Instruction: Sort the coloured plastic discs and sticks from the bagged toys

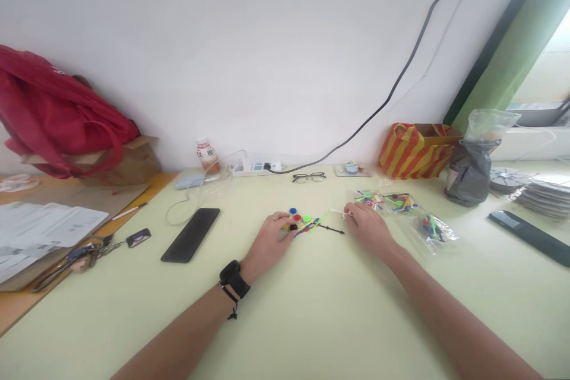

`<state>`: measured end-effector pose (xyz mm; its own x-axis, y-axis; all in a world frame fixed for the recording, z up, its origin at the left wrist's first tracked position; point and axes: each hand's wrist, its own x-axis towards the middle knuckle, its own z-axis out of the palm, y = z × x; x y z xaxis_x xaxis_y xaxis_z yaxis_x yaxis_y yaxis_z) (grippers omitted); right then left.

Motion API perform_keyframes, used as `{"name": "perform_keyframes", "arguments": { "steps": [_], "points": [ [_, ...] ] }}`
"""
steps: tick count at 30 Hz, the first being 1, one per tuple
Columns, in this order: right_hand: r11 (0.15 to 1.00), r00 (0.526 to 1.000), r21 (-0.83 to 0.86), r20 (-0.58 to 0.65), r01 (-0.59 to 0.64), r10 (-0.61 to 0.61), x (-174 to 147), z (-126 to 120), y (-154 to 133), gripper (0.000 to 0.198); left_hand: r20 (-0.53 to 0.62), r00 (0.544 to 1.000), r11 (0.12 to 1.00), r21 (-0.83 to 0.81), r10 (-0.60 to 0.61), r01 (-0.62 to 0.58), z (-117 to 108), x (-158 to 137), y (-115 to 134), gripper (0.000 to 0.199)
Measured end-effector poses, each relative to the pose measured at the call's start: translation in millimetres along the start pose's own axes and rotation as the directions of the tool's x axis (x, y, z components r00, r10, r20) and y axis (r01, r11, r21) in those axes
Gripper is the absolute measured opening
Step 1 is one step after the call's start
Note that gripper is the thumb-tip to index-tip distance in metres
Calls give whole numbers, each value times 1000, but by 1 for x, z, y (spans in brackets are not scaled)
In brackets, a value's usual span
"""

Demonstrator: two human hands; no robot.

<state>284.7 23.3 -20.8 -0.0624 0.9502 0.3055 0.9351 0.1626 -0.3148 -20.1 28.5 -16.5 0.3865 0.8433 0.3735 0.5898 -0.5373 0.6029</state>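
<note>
On the table, my left hand (269,243) curls its thumb and fingers about a small black round piece (293,227), with a bit of yellow beside it. Blue (293,211), red (297,218) and green (306,218) round plastic pieces lie just past those fingertips. Thin coloured plastic sticks (307,226) are bunched to the right of them. A black stick with a pointed tip (332,228) lies between my hands. My right hand (366,227) pinches a thin white stick (339,212), which points left; its held end is hidden.
Clear bags of coloured plastic parts (403,203) and [another bag] lie beyond my right forearm. Glasses (309,177), a power strip (256,169) and a bottle (207,157) stand along the wall. A black phone (191,236) lies left, a dark phone (532,236) right.
</note>
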Motion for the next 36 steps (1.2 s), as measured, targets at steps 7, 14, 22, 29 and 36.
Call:
{"name": "perform_keyframes", "arguments": {
  "steps": [7, 14, 22, 29, 36],
  "points": [
    [960, 958, 90, -131, 267, -254, -7, -7, -21, 13, -61, 998, 1000, -9, 20, -20, -1, 1, 1, 18],
    [928, 941, 173, 25, 329, -338, -15, -3, -42, 15, -147, 988, 999, 16, 38, -36, -6, 2, 12, 18],
    [960, 981, 233, 78, 155, -177, -19, -14, -46, 11, -184, 982, 999, 17, 36, -33, -9, 1, 20, 16],
    [919, 978, 335, -50, 206, -201, -17, -15, -47, 12, -105, 994, 995, -82, 43, -51, -9, 0, 25, 22],
    [907, 974, 357, -128, 223, -189, -17, -13, -45, 21, 233, 949, 963, -211, 215, -166, -10, -12, 42, 18]
  ]
}}
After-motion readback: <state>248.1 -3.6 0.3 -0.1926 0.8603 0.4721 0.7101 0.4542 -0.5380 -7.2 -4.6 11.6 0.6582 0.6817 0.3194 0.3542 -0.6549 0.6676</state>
